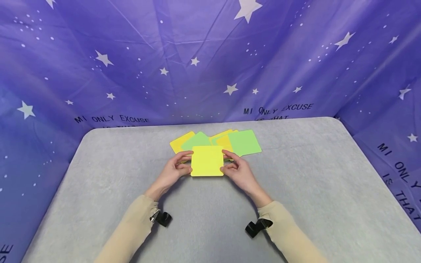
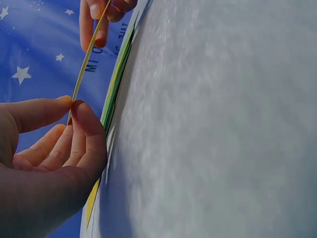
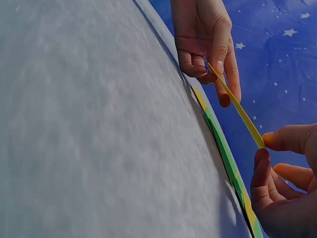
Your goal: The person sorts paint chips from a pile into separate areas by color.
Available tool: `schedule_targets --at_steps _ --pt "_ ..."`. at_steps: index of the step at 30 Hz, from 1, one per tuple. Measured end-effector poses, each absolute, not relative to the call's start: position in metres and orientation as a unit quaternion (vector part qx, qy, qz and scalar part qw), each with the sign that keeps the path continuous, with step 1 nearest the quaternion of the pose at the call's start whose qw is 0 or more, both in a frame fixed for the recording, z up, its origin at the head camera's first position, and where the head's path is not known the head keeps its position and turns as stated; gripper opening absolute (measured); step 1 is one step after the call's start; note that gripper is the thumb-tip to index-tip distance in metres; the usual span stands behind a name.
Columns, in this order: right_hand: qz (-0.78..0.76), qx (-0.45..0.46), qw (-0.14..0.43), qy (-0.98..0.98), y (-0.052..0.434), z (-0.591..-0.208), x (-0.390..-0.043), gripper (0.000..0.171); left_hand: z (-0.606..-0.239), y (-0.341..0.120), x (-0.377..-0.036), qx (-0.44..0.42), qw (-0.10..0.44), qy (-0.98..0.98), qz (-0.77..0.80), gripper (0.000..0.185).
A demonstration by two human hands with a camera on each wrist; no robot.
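Note:
A square yellow card (image 1: 207, 161) is held a little above the grey table (image 1: 312, 182), seen edge-on as the yellow card (image 2: 88, 57) and the yellow card (image 3: 237, 109) in the wrist views. My left hand (image 1: 177, 168) pinches its left edge between thumb and fingers; the left hand (image 2: 59, 134) shows this up close. My right hand (image 1: 236, 168) pinches the opposite edge, and the right hand (image 3: 277, 158) shows the same. Behind it, several yellow and green cards (image 1: 245, 142) lie fanned out flat on the table.
A purple star-printed cloth (image 1: 210, 62) walls in the table at the back and both sides. The grey table surface (image 2: 223, 124) stretches toward me between my beige sleeves (image 1: 289, 233), each with a black wrist strap.

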State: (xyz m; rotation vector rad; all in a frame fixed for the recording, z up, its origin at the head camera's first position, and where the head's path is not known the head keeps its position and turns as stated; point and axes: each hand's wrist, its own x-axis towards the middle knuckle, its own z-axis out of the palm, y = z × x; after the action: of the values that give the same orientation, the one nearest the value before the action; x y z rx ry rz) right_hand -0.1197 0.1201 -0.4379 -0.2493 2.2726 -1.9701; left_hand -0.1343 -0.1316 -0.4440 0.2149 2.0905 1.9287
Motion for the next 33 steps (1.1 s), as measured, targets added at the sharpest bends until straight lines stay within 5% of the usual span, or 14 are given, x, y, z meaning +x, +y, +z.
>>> schedule_targets --at_steps 33 --pt "-0.449 -0.298 0.019 0.842 0.05 -0.442 -0.103 0.057 -0.445 -0.224 -0.088 0.072 0.142 0.761 0.629 0.056"
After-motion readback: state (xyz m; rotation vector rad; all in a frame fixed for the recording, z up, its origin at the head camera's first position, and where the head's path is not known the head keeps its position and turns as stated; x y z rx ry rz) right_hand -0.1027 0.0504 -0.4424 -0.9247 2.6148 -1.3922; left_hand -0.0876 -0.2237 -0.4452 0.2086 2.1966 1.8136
